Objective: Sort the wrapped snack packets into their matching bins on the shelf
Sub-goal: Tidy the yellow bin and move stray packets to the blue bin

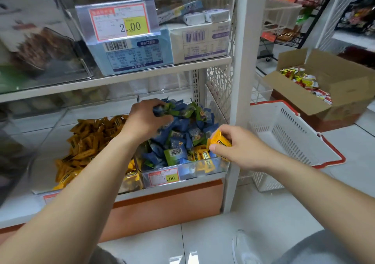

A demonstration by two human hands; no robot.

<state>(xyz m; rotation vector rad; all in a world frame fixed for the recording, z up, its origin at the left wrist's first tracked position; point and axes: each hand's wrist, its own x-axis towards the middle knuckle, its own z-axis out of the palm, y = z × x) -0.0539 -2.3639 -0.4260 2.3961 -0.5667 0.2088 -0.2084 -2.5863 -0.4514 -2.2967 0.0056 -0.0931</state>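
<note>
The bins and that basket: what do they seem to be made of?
Bins: clear, glossy hard plastic, probably acrylic; the packets show through the front wall. Basket: white moulded plastic, fairly matte, with slotted walls and a red rim.

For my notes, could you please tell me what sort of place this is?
Likely a small shop: price tags on shelf bins, a shopping basket and an open carton of stock.
</note>
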